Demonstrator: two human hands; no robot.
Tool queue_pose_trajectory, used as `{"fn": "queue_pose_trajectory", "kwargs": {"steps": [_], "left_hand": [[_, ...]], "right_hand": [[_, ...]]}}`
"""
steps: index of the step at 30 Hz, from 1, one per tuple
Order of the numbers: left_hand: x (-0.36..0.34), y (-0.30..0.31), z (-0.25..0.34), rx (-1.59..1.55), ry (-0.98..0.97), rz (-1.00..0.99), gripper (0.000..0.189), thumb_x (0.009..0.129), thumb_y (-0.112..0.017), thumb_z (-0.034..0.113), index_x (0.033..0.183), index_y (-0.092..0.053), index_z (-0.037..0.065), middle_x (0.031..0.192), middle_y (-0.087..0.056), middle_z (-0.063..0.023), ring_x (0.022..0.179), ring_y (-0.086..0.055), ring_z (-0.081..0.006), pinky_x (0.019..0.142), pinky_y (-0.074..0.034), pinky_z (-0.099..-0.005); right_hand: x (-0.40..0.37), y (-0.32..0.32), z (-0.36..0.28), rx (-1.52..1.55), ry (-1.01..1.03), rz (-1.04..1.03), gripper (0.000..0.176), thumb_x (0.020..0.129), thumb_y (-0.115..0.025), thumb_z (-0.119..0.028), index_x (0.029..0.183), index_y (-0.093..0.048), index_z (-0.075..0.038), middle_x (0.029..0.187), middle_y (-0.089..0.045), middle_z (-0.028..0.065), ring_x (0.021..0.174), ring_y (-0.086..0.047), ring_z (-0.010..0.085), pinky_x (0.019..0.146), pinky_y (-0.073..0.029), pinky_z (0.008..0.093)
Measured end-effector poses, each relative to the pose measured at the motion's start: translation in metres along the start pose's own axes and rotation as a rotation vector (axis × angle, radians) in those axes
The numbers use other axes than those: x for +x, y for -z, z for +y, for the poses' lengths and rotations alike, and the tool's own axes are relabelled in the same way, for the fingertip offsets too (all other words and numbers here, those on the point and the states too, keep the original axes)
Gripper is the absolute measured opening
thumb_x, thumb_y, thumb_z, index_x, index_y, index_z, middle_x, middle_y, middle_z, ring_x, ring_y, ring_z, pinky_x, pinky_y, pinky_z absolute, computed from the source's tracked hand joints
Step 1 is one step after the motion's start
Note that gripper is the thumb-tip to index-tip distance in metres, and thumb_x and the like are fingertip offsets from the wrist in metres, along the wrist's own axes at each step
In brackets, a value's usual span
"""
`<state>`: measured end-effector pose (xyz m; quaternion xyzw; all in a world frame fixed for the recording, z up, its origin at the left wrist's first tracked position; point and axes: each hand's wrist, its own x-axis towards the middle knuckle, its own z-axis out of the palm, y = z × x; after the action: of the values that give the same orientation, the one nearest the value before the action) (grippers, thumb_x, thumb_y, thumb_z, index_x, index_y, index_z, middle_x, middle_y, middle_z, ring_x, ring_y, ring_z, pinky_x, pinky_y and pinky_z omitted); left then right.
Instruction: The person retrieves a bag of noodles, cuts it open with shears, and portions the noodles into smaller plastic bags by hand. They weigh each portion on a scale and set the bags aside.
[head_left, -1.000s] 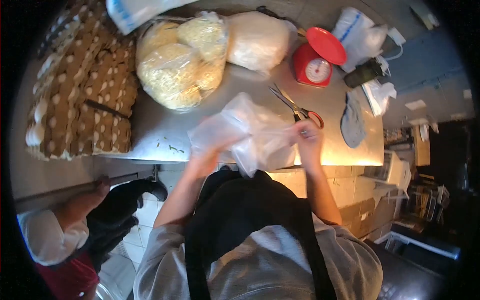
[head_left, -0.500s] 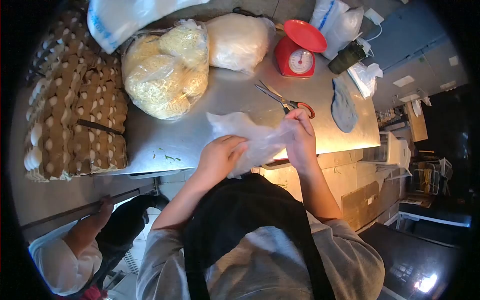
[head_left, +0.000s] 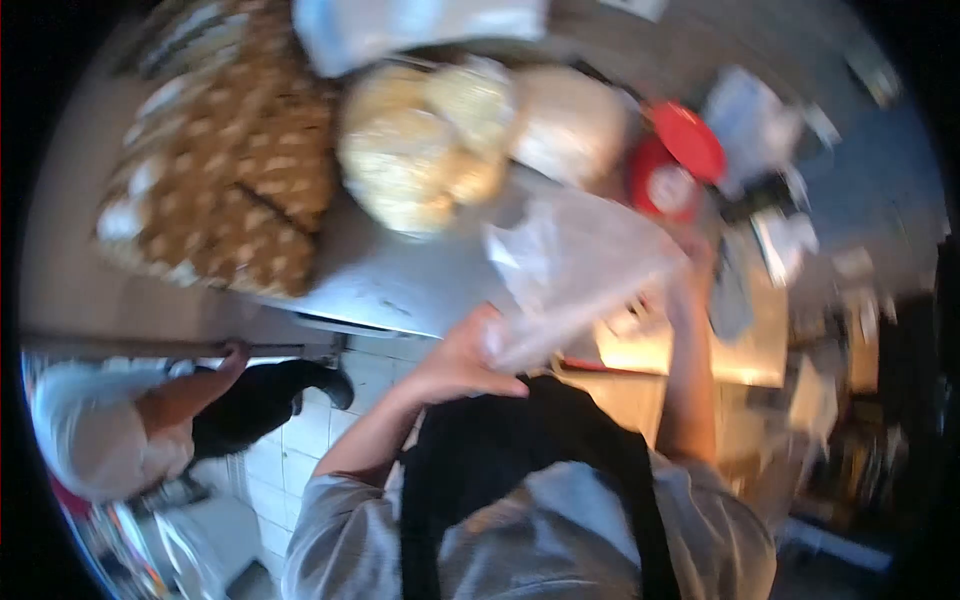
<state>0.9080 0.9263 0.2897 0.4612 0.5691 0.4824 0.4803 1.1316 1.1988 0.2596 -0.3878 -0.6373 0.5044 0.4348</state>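
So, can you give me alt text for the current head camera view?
Over a metal table, a person's right hand holds out a translucent plastic bag, with the left hand at its lower edge. Around them are egg trays, a bag of pale yellow food and a red scale; another person is at left.

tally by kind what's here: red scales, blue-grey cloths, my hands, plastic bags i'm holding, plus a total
Red scale: 1
Blue-grey cloth: 1
Your hands, left and right: 2
Held bag: 1
Total: 5
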Motion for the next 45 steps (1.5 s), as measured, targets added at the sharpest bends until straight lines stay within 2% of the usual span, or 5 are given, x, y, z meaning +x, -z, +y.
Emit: {"fn": "queue_pose_trajectory", "kwargs": {"steps": [9,14,25,33,45], "left_hand": [[-0.054,0.083,-0.078,0.382,-0.155,1.300,0.034,0.077,-0.058,-0.002,0.109,-0.050,0.007,0.079,-0.053,-0.0034,0.068,-0.054,-0.0135,0.066,-0.044,-0.0215],[-0.112,0.049,-0.031,-0.616,0.137,0.795,0.038,0.079,-0.051,-0.003,0.115,-0.047,0.010,0.080,-0.051,-0.0019,0.065,-0.051,-0.0104,0.059,-0.043,-0.0228],[-0.223,-0.015,-0.009,-0.426,0.039,1.874,0.033,0.075,-0.045,0.001,0.105,-0.050,0.015,0.066,-0.044,0.0015,0.055,-0.040,-0.0060,0.043,-0.031,-0.0204],[-0.209,-0.033,0.020,-0.351,-0.081,1.857,0.036,0.074,-0.042,-0.001,0.106,-0.050,0.013,0.062,-0.044,0.0028,0.049,-0.038,-0.0047,0.042,-0.029,-0.0187],[-0.060,-0.018,0.025,-0.797,-0.298,0.855,0.037,0.077,-0.041,-0.002,0.108,-0.050,0.013,0.071,-0.047,0.0013,0.052,-0.040,-0.0044,0.045,-0.031,-0.0180]], "right_hand": [[-0.036,-0.073,-0.039,-0.003,-0.555,-1.501,0.053,0.059,-0.077,0.000,0.105,-0.051,-0.003,0.092,-0.057,0.0030,0.087,-0.055,0.0134,0.074,-0.045,0.0272],[0.015,-0.110,0.007,-0.368,-0.122,-1.118,0.062,0.070,-0.070,-0.008,0.124,-0.039,-0.004,0.116,-0.050,0.0107,0.106,-0.048,0.0189,0.089,-0.039,0.0322],[-0.108,-0.278,0.056,-1.066,0.589,-1.022,0.077,0.085,-0.046,-0.041,0.135,-0.016,0.010,0.143,-0.013,0.0252,0.135,-0.008,0.0351,0.109,-0.004,0.0449],[-0.178,-0.358,0.057,-0.425,0.331,-2.309,0.065,0.074,-0.065,-0.027,0.128,-0.040,-0.001,0.136,-0.029,0.0266,0.129,-0.023,0.0375,0.105,-0.023,0.0445],[-0.090,-0.235,-0.020,-0.077,0.467,-1.229,0.069,0.064,-0.073,-0.016,0.124,-0.041,-0.006,0.117,-0.047,0.0167,0.109,-0.047,0.0304,0.092,-0.037,0.0387]]}}
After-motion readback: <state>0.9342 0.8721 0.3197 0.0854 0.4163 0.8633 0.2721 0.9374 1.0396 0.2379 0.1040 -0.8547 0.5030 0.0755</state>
